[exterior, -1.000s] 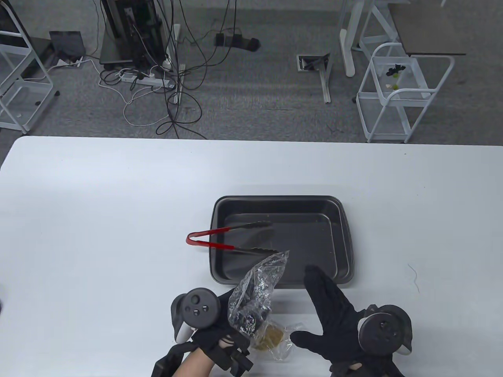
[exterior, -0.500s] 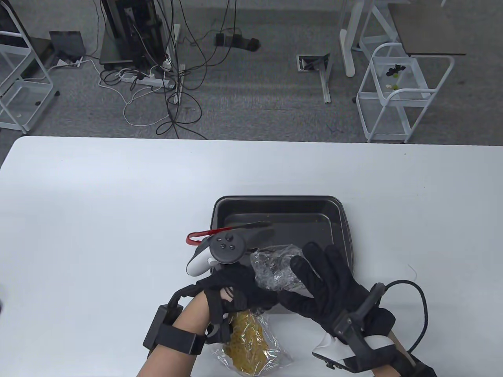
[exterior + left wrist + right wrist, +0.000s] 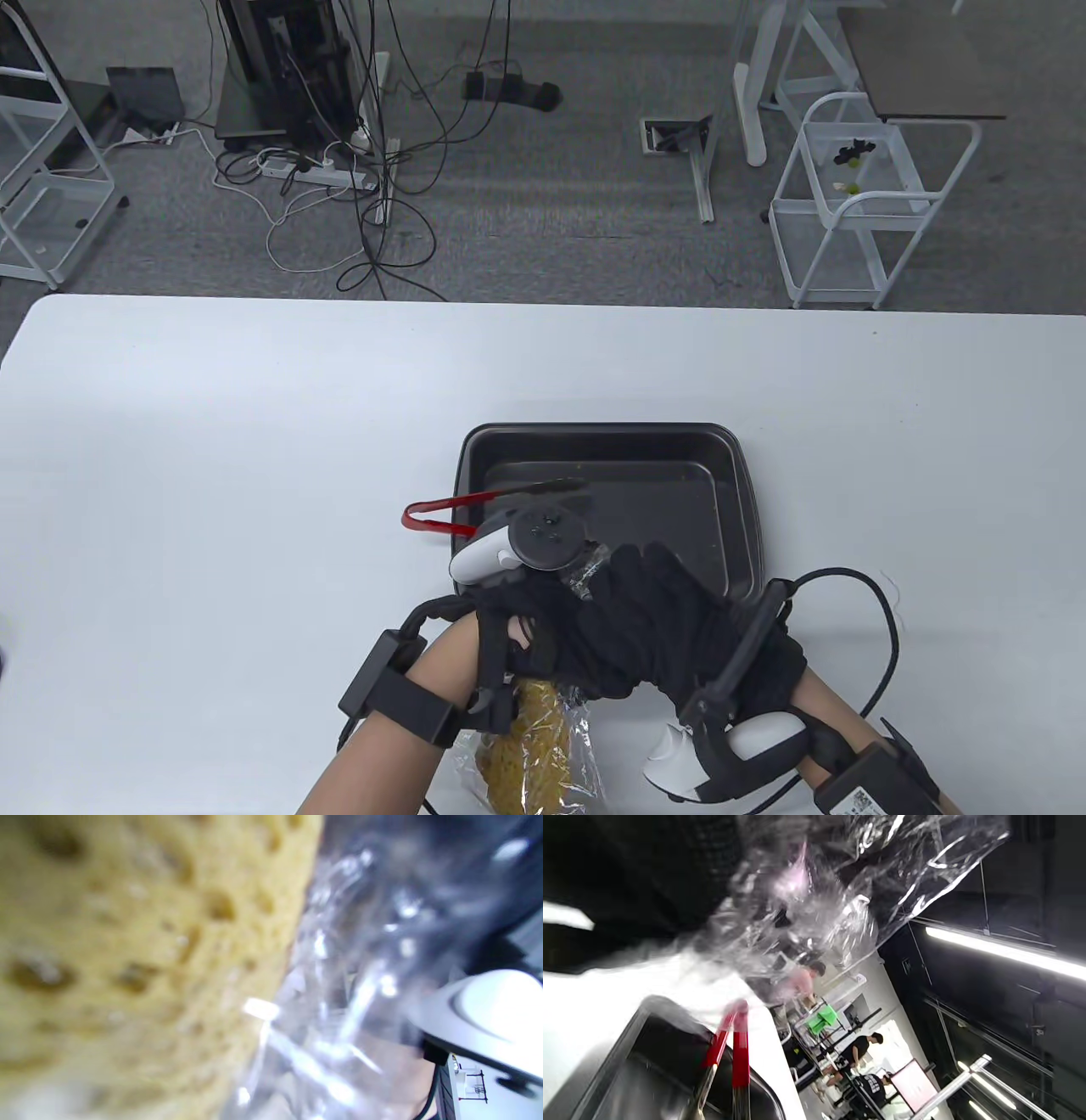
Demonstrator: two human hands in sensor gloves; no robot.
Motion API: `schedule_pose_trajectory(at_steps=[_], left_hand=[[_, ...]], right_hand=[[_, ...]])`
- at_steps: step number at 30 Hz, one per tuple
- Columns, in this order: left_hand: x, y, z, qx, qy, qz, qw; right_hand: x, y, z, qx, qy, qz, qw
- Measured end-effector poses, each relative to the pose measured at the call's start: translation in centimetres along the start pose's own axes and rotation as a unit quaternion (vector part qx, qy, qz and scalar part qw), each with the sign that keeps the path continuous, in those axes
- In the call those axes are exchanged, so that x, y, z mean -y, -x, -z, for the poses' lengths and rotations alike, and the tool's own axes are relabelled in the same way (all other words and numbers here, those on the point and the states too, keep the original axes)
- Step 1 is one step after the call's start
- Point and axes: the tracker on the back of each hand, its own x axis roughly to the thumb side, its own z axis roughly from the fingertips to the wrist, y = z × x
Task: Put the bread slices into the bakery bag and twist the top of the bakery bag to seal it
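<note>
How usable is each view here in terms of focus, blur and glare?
Table view: sharp, evenly lit, soft shadows on the white table. Left wrist view: too close, the yellow porous bread slice and clear crinkled plastic bag are soft. Right wrist view: tilted, bag smeared with glare, red-handled tongs blurred.

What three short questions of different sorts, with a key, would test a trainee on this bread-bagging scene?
1. True or false: the bread is already inside the clear bag.
2. Multiple choice: the red-handled tongs lie (A) flat on the table away from the tray, (B) with their tips in the baking tray and their handle end out over its left rim, (C) in the right hand.
3. Fill in: both the left hand and the right hand grip the bag's ____.

Key: 1 true; 2 B; 3 top (the gathered neck above the bread).
</note>
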Motion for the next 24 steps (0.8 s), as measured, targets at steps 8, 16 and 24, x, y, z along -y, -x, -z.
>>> schedule_pose_trajectory(at_steps=[8, 16, 24], left_hand=[[1.4, -3.1, -3.7, -0.115, -0.226, 0.258, 0.932], [7.7, -4.9, -5.1, -0.13, -0.459, 0.522, 0.707], [11.1, -4.6, -4.2, -0.152, -0.52, 0.617, 0.572]], right_hand=[[0.0, 1.0, 1.6, -0.063, -0.138, 0.122, 0.981], [-0.6, 3.0, 2.2, -0.214, -0.254, 0.39, 0.859], [-3.9, 3.3, 0.0, -0.322, -0.317, 0.632, 0.63]])
